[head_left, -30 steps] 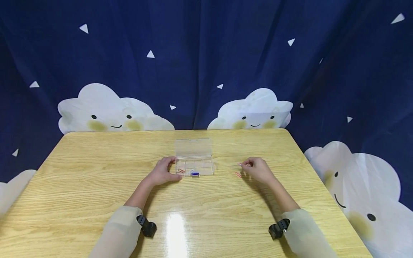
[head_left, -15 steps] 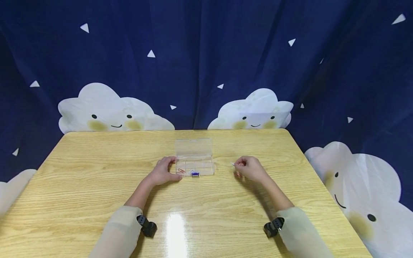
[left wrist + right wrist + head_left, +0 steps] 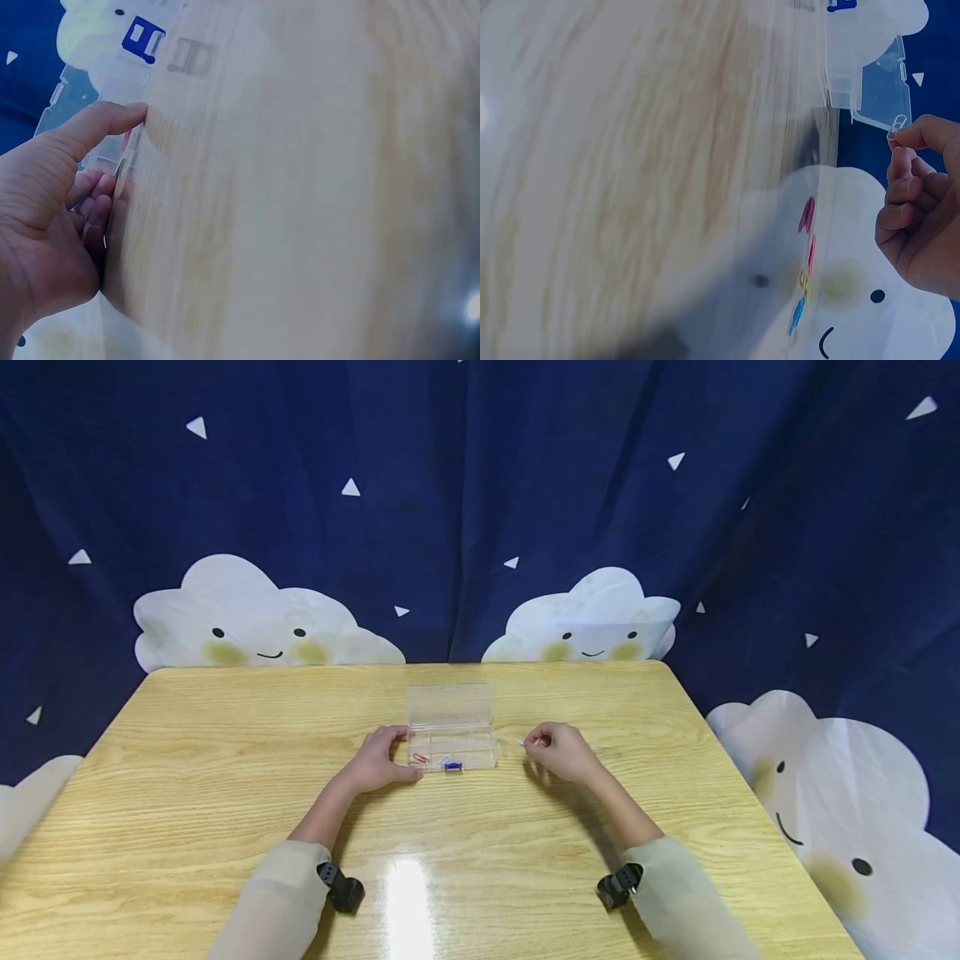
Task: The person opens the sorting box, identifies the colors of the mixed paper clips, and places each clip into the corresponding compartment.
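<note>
A clear plastic compartment box (image 3: 472, 743) stands on the table with its lid (image 3: 450, 703) raised at the back. My left hand (image 3: 378, 760) grips the box's left end, the thumb at the front and the fingers round the side. A red paper clip (image 3: 421, 758) lies in the front left compartment. The blue latch (image 3: 142, 39) is on the box's front. My right hand (image 3: 562, 752) is just right of the box, apart from it. Between thumb and forefinger it pinches a white paper clip (image 3: 898, 123), held above the table.
In the right wrist view, pink paper clips (image 3: 807, 215), a yellow paper clip (image 3: 804, 280) and a blue paper clip (image 3: 797, 315) lie on the wooden table (image 3: 225, 777). A dark blue curtain (image 3: 420, 527) with clouds hangs behind the table's far edge.
My right hand has moved left toward the box with the white paper clip, passing over the pink clip on the table. My left hand and the box have stayed in place.
</note>
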A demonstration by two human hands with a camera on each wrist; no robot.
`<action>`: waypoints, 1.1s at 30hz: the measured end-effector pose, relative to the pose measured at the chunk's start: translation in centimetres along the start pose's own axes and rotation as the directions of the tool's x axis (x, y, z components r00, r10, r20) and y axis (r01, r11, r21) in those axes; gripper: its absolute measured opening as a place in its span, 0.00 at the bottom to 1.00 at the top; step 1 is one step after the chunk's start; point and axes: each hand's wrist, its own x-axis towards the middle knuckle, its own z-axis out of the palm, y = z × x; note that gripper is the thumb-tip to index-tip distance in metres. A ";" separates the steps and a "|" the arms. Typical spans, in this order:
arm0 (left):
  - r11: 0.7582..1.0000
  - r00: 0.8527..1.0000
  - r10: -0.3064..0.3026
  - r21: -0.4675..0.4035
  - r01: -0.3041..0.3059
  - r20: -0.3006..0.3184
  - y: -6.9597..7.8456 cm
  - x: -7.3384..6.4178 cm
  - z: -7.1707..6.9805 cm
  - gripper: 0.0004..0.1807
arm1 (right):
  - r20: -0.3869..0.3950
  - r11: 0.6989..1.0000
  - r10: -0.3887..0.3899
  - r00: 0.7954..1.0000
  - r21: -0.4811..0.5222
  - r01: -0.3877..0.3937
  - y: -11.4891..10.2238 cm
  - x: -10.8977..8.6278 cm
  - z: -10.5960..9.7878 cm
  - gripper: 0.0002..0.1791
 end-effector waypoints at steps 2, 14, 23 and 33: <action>1.000 1.000 0.002 0.001 -0.002 -0.002 0.0 0.0 0.0 0.44 | 0.004 1.000 0.003 1.000 -0.011 -0.003 -0.2 0.1 0.3 0.11; 1.000 1.000 0.001 -0.009 -0.001 0.003 0.0 -0.1 0.0 0.43 | -0.004 0.999 -0.041 0.999 -0.028 0.041 -2.1 1.0 1.5 0.08; 1.000 1.000 -0.008 -0.021 0.008 0.007 0.0 0.0 0.0 0.44 | 0.013 0.998 -0.058 0.998 -0.030 0.058 -3.0 1.5 2.3 0.08; 1.000 1.000 0.001 -0.018 -0.001 0.003 0.1 -0.1 0.0 0.43 | 0.041 0.997 -0.075 0.996 -0.012 0.075 -3.9 1.9 2.9 0.09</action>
